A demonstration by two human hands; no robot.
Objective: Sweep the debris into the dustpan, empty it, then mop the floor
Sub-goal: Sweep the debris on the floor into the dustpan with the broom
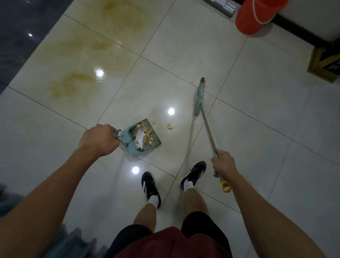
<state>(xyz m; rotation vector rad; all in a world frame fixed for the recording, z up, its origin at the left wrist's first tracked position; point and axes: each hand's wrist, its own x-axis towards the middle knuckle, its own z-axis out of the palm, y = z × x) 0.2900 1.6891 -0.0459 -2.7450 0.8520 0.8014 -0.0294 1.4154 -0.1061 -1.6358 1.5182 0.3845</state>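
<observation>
Left hand extends forward, grip curled round the dustpan handle; right hand grip wraps the broom shaft — stained glossy tile floor.

Floor: glossy cream tiles with thin dark grout lines, bright spots of reflected light
Far left edge: a band of dark marbled floor borders the cream tiles
Stains: yellow-brown patches spread over the tiles at upper left and top centre
Dustpan: teal, resting on the tiles near centre, holding yellow scraps and a white crumpled piece
Loose scrap: small yellow bit on the tile just right of the dustpan
Broom head: teal, down at the floor, right of the scrap
Shoes: black and white pair standing on the tiles
Upper right: red bucket near the wall base; grey flat mop head just left of it; gold-edged stand at the right border
</observation>
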